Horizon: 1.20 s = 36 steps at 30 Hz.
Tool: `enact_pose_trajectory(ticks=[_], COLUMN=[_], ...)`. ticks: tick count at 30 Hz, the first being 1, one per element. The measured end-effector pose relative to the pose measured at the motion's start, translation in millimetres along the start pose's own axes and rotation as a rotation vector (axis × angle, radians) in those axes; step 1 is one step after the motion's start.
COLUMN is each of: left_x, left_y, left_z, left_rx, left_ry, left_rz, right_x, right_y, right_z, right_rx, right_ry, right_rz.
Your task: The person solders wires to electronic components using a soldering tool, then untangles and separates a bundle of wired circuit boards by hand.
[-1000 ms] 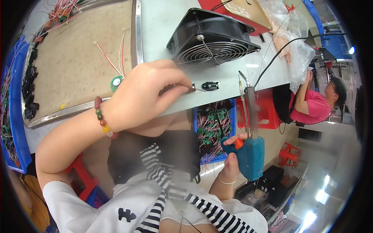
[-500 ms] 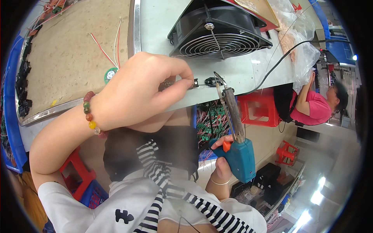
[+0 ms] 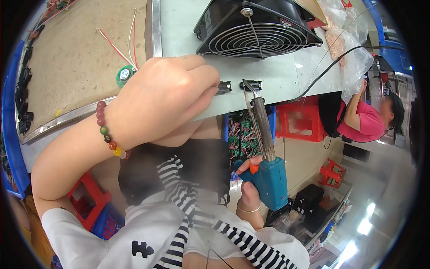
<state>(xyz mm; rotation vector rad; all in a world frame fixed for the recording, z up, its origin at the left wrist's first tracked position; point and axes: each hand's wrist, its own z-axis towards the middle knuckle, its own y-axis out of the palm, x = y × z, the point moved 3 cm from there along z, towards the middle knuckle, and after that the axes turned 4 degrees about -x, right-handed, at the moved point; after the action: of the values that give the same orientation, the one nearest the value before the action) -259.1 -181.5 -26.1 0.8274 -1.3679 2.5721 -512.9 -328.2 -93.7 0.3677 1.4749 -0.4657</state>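
Left hand (image 3: 168, 96) curled, pinching black part (image 3: 225, 87); right hand (image 3: 250, 193) wrapped round soldering gun (image 3: 272, 183)

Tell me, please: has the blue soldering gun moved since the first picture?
Yes, the soldering gun moved left: its tip was right of the middle of the fan guard; now it is left of it.

One fisheye view, worn at the head, looks steeply down past the wearer's own shirt (image 3: 150, 219) — upright, its dark round rim bending edges. The tabletop (image 3: 277, 76) spans the upper part; the left hand (image 3: 165, 98) looms close, the right hand (image 3: 248, 190) looks smaller, and floor (image 3: 295, 166) stretches off rightward.
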Motion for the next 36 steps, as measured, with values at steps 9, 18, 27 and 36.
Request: enact_pose_trajectory(ticks=[9,18,27,36], left_x=[1,1,0,0], left_y=[1,2,1,1], left_z=[0,-1,-1,-2], left_rx=[0.071,0.064,0.058,0.054], left_ry=[0.004,-0.003,-0.001,-0.01], left_rz=[0.02,0.024,0.02,0.019], right_x=[0,3,10,13], right_y=[7,12,15,19], right_z=[-4,-3,-1,1], right_rx=[-0.003,-0.004,0.02,-0.019], right_ry=[-0.048,-0.038,-0.08,-0.083], right_rz=[-0.103,-0.088,-0.076,-0.094])
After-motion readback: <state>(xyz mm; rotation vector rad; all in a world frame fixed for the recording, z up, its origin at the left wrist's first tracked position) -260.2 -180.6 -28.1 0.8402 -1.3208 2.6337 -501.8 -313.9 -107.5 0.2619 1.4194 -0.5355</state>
